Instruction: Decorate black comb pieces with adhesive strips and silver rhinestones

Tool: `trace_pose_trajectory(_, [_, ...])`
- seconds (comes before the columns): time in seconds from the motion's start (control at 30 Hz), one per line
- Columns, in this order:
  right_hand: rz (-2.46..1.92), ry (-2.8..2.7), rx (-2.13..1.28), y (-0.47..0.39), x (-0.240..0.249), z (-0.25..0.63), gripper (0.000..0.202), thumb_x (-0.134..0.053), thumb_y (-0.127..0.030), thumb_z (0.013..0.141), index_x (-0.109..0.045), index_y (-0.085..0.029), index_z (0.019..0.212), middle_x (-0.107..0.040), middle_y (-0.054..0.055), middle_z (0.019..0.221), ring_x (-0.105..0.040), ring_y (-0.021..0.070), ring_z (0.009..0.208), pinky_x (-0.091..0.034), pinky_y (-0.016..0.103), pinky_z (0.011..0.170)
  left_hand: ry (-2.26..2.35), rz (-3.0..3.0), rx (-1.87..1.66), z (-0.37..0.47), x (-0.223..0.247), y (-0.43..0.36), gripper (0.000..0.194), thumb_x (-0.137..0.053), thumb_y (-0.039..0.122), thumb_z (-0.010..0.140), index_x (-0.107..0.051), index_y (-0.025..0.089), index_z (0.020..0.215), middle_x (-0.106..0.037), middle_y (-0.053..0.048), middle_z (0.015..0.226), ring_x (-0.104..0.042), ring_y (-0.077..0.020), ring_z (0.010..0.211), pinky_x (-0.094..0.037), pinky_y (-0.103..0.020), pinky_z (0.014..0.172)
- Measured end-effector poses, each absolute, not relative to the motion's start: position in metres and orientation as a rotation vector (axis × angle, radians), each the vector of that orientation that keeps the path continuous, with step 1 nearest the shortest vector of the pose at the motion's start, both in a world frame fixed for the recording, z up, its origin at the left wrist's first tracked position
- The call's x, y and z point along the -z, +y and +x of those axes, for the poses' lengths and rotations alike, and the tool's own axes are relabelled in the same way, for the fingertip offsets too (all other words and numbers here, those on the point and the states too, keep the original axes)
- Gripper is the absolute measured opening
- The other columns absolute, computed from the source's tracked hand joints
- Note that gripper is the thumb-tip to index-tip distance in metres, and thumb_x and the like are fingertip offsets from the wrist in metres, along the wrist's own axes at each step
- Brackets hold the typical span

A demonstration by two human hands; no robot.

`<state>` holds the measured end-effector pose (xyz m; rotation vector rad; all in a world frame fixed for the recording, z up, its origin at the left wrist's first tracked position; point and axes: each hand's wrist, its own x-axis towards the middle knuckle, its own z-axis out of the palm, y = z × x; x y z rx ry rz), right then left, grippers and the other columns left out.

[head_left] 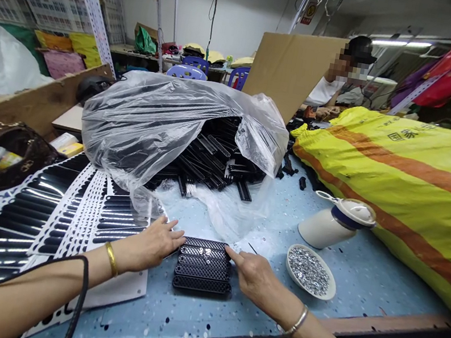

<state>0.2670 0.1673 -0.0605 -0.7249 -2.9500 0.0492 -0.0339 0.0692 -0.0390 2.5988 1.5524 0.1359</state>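
Several black perforated plastic strips lie side by side in a row on the blue table, with a few tiny shiny metal rings on top. My left hand, a gold bangle at its wrist, is open with fingers apart, its fingertips at the left end of the far strip. From the other side my right hand reaches in with the index finger stretched out, touching the far right corner of the row. Its remaining fingers are partly hidden and curl downward. Nothing shows held in either hand.
A clear plastic bag spills more black strips behind the row. Small metal rings fill a white bowl at right, beside a white lidded container. Sheets of black stickers lie left. A yellow sack borders the right; a person sits beyond.
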Motion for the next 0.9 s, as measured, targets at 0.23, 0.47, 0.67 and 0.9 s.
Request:
trace_pose_trajectory(0.23, [-0.731, -2.807, -0.183, 0.165, 0.058, 0.263, 0.049, -0.034, 0.002, 0.087, -0.06, -0.01, 0.127, -0.072, 0.009, 0.083, -0.067, 0.0183, 0.069, -0.05, 0.027, 0.064, 1.694, 2.509, -0.211, -0.02, 0.052, 0.054, 0.063, -0.05, -0.004, 0.07, -0.052, 0.013, 0.131, -0.059, -0.017, 0.137, -0.049, -0.0394, 0.132, -0.041, -0.055, 0.099])
trace_pose_trajectory(0.47, [-0.725, -2.896, -0.15, 0.149, 0.054, 0.25, 0.052, -0.04, -0.001, 0.087, -0.057, -0.014, 0.133, -0.068, 0.007, 0.08, -0.063, 0.0183, 0.065, -0.046, 0.027, 0.061, 1.671, 2.526, -0.334, 0.019, 0.052, 0.046, 0.062, -0.052, 0.001, 0.071, -0.054, 0.012, 0.132, -0.053, -0.022, 0.143, -0.042, -0.0458, 0.136, -0.039, -0.065, 0.101])
trace_pose_trajectory(0.67, [-0.764, -2.991, -0.11, 0.143, 0.042, 0.234, 0.058, -0.042, 0.001, 0.082, -0.057, -0.019, 0.134, -0.067, 0.006, 0.08, -0.059, 0.0159, 0.062, -0.04, 0.026, 0.059, 1.692, 2.467, -0.319, 0.028, 0.059, 0.044, 0.063, -0.051, 0.001, 0.072, -0.054, 0.01, 0.134, -0.052, -0.023, 0.144, -0.04, -0.0468, 0.137, -0.039, -0.067, 0.101])
trace_pose_trajectory(0.9, [-0.798, -3.026, -0.012, 0.141, 0.037, 0.242, 0.06, -0.041, 0.003, 0.081, -0.06, -0.022, 0.132, -0.065, 0.006, 0.079, -0.059, 0.0164, 0.064, -0.038, 0.027, 0.061, 1.766, 2.452, -0.367, 0.027, 0.066, 0.042, 0.064, -0.049, 0.001, 0.073, -0.052, 0.011, 0.137, -0.054, -0.02, 0.143, -0.041, -0.0444, 0.137, -0.039, -0.064, 0.103])
